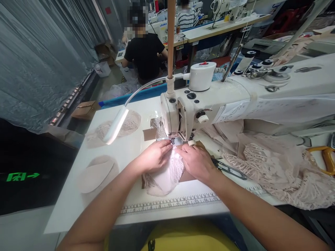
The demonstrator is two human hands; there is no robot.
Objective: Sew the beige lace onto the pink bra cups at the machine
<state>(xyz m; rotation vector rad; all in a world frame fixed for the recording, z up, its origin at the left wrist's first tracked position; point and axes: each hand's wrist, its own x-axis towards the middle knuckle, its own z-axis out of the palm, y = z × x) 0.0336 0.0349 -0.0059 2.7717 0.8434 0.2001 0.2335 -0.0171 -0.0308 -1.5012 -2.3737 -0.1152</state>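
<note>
A pale pink lace cup piece (167, 172) lies on the white sewing table (86, 205), its far edge under the presser foot (176, 140) of a white sewing machine (209, 101). My left hand (154, 155) presses down on the lace's left side, fingers together and pointing at the foot. My right hand (196, 160) holds the lace's right side flat, with a thimble-like band on one finger. Both hands lie right in front of the needle.
Two padded cup shapes (96, 174) (125, 127) lie at the left. A gooseneck lamp (115, 127) shines there. Thread snips (227, 168), a heap of lace fabric (282, 174) and yellow-handled scissors (326, 158) lie at the right. A ruler strip (170, 204) runs along the front. Another person sits at a machine behind.
</note>
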